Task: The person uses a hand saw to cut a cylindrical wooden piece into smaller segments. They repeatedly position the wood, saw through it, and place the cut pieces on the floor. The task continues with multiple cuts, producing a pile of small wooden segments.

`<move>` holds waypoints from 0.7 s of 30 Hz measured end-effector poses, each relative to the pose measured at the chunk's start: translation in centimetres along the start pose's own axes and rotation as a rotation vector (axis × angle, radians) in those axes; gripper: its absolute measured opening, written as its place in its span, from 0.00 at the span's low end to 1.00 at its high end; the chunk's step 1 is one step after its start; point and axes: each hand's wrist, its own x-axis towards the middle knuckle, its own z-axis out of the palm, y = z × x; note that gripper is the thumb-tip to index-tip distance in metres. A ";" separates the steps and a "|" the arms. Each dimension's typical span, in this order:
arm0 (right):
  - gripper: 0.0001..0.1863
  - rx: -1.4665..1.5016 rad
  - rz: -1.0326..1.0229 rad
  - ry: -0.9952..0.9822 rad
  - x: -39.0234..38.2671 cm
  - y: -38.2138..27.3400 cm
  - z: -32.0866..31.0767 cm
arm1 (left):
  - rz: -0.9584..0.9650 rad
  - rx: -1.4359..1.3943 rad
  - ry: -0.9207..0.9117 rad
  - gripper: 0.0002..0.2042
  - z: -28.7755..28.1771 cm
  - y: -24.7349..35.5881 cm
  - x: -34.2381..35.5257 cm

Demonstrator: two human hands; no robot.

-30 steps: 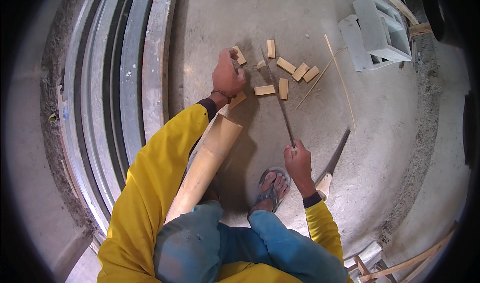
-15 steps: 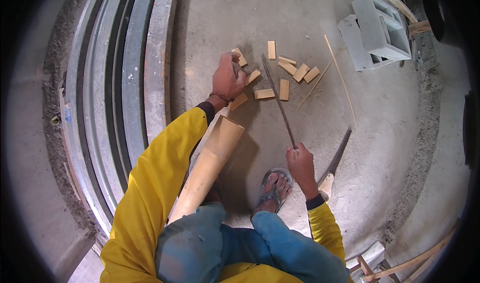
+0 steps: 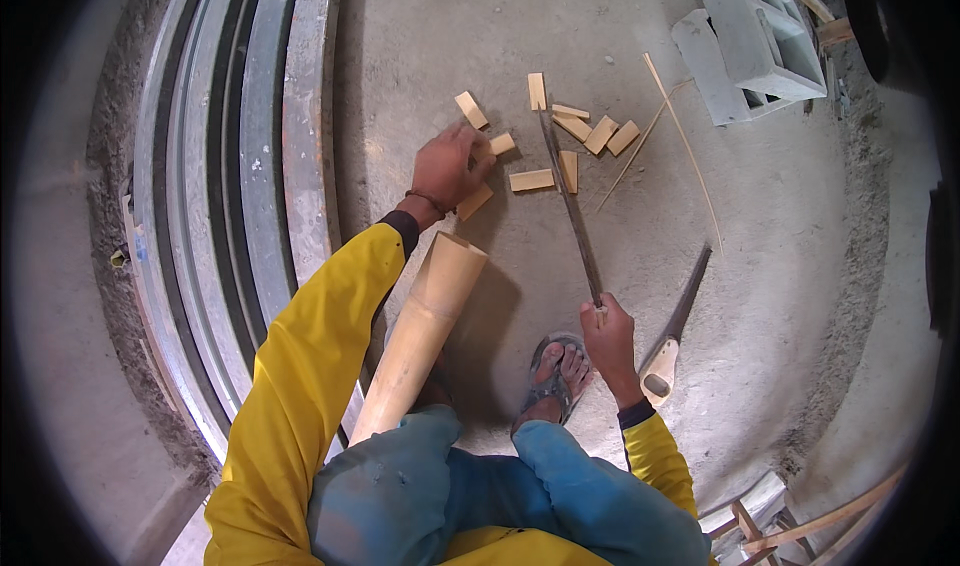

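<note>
A: "What did your right hand [image 3: 608, 334] have?"
B: "It was closed around the near end of a long dark blade [image 3: 572, 201], which pointed away from you over the concrete floor [image 3: 440, 26]."
A: "And your left hand [image 3: 447, 171]?"
B: "You had it stretched out, low among the small pale pieces [image 3: 603, 135], its fingers partly curled. A short piece [image 3: 502, 144] showed right at your fingertips, but I couldn't tell whether you had hold of it or only touched it."
A: "Where did the others lie?"
B: "One lay just beyond that hand, another was partly hidden beside your wrist, and a loose cluster sat to the right. Your blade crossed in front of one of those; its tip showed at the near end of the farthest piece [image 3: 537, 88], though I couldn't tell whether they touched."
A: "What was closer to your body?"
B: "A thick bamboo pole [image 3: 425, 311] slanted by your left leg, cut end facing away from you. A handsaw [image 3: 688, 296] lay near your right hand, its pale handle toward you."
A: "And around you?"
B: "Two thin strips [image 3: 683, 141] crossed right of the cluster, hollow concrete blocks [image 3: 742, 31] stood beyond them, and long metal beams [image 3: 310, 116] ran along your left."
</note>
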 end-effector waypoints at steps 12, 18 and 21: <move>0.13 0.048 -0.010 0.052 -0.1 1.0 -0.4 | 0.442 0.541 0.058 0.18 -3.2 -3.8 7.0; 0.13 0.147 0.054 0.064 -0.5 1.9 -0.6 | 0.374 0.601 -0.033 0.20 -2.6 -4.6 7.6; 0.12 0.180 0.079 0.113 -0.9 3.1 -0.6 | 0.206 0.598 -0.028 0.21 -3.1 -2.7 8.3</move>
